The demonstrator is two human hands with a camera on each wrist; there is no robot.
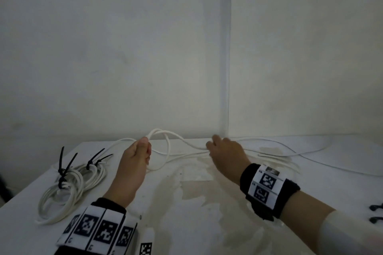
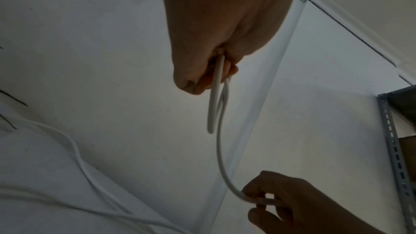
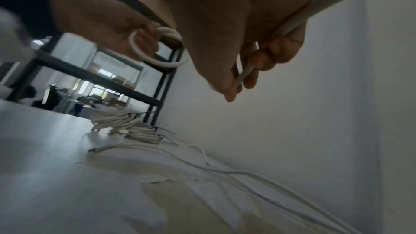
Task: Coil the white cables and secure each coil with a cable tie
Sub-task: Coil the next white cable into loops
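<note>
White tabletop [image 1: 207,223], stained and worn at centre, carries all items. Near left: two finished coils [image 1: 68,184] of white cable lie side by side, each bound with a black cable tie [image 1: 62,163] whose tail stands upward. At the near right edge, dark objects are partly in view; what they are cannot be told.

Further back, left hand [image 1: 136,159] is raised above the tabletop, its grip pinching a small loop of the white cable [image 1: 165,147] between thumb and curled fingers. The loop hangs down from the hand. From it the cable runs right to the right hand [image 1: 226,155], whose grip is pinching the strand between thumb and fingertips [image 3: 254,77].

Far right: the remaining loose cable trails across the tabletop along the base of the white wall [image 1: 124,47].
</note>
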